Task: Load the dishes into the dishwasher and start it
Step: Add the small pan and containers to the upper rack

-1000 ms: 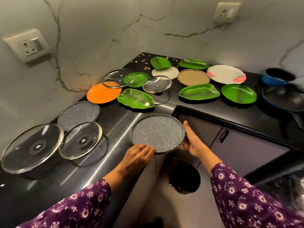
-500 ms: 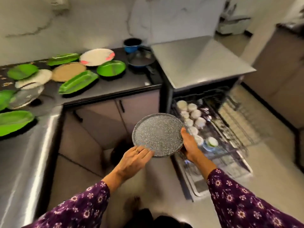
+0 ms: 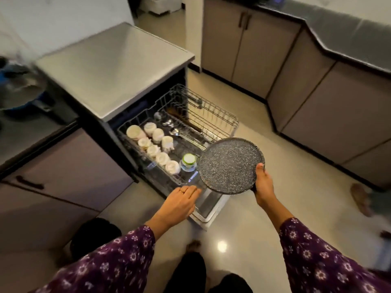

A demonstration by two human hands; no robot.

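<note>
Two bare hands reach over an open dishwasher (image 3: 114, 66). The right hand (image 3: 263, 185) grips a round, grey speckled plate (image 3: 229, 166) by its near edge, thumb on top. It holds the plate roughly flat above the front corner of the pulled-out rack (image 3: 211, 115), likely ready to lower it in. The left hand (image 3: 182, 199) holds nothing. Its straight fingers (image 3: 193, 190) stretch toward the rack's front rim, perhaps to steady it, though contact is unclear. White cups (image 3: 157, 135) fill the rack's left side, and the right side is bare wire. A pale glossy floor (image 3: 254, 240), brown cabinets (image 3: 254, 39) and a grey counter (image 3: 349, 32) surround the machine.
</note>
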